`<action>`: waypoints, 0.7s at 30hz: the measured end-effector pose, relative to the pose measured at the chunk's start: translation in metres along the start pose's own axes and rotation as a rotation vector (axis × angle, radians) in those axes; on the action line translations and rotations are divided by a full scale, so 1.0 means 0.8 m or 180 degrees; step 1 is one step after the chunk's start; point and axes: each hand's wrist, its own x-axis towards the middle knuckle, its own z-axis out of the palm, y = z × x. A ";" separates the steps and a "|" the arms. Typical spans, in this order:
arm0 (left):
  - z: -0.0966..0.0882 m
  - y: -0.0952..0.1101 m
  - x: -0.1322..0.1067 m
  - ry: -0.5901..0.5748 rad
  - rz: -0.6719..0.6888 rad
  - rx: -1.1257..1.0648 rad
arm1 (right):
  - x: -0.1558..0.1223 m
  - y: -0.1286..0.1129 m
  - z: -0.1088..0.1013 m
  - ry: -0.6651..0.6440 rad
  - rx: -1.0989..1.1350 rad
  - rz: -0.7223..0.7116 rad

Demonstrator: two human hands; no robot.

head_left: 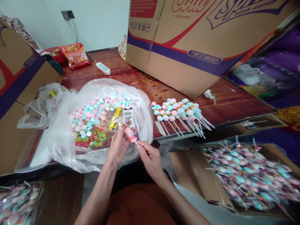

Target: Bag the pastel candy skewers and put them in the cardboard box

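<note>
A candy skewer (130, 134) in a printed clear wrapper is held between my two hands over the table's front edge. My left hand (117, 146) is closed around the wrapped candy part. With the fingertips of my right hand (150, 156) I pinch the lower end, where the stick comes out. Just beyond, gold twist ties (115, 118) and a stack of printed wrappers (128, 118) lie in a spread clear plastic bag (63, 153). Pink, blue and white candies (90, 109) and ring-shaped gummies (93, 137) fill its left part.
Unwrapped candy skewers (175, 109) lie in a row on the right of the table. Below stands an open carton (211, 184) full of wrapped skewers (248, 175). Large cardboard boxes (178, 59) stand behind and at left. A white power strip (103, 68) lies at the back.
</note>
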 end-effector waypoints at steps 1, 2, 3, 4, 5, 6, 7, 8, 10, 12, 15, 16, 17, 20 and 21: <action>0.000 0.003 0.002 0.0054 0.0067 0.0000 | -0.001 -0.001 -0.002 -0.0043 0.0000 0.0047; 0.000 0.005 0.003 0.0083 0.0117 -0.0005 | -0.001 -0.001 -0.003 -0.0075 -0.0013 0.0072; 0.001 0.004 0.003 0.0083 0.0135 -0.0013 | -0.002 -0.001 -0.004 -0.0084 -0.0046 0.0079; 0.003 0.001 0.003 0.0058 0.0125 -0.0025 | -0.001 0.000 -0.002 -0.0073 -0.0102 0.0079; 0.004 -0.003 0.002 0.0025 0.0109 -0.0039 | -0.001 0.001 0.000 -0.0040 -0.0180 0.0075; 0.006 -0.008 0.000 0.0001 0.0085 -0.0054 | -0.001 0.002 0.004 0.0017 -0.0274 0.0067; 0.008 -0.014 -0.002 -0.0014 0.0053 -0.0069 | 0.000 0.003 0.008 0.0100 -0.0365 0.0062; 0.009 -0.019 -0.004 -0.0015 0.0029 -0.0083 | 0.001 0.004 0.012 0.0192 -0.0433 0.0067; 0.010 -0.026 -0.008 -0.0003 0.0025 -0.0095 | 0.004 0.003 0.017 0.0316 -0.0449 0.0127; 0.008 -0.026 -0.009 -0.0032 0.0058 -0.0023 | 0.005 -0.001 0.015 0.0186 -0.0338 0.0239; 0.001 -0.020 -0.008 -0.0078 0.0196 0.0165 | 0.003 -0.009 0.000 -0.0324 -0.0168 0.0464; -0.002 -0.018 -0.007 -0.0063 0.0260 0.0215 | 0.001 -0.011 -0.006 -0.0475 -0.0126 0.0532; -0.004 -0.016 -0.007 -0.0049 0.0307 0.0255 | 0.000 -0.012 -0.012 -0.0581 -0.0082 0.0596; -0.007 -0.017 -0.007 -0.0078 0.0251 0.0288 | -0.002 -0.012 -0.020 -0.0675 0.0061 0.0682; -0.006 -0.018 -0.008 -0.0097 0.0192 0.0260 | -0.001 -0.011 -0.019 -0.0649 0.0097 0.0671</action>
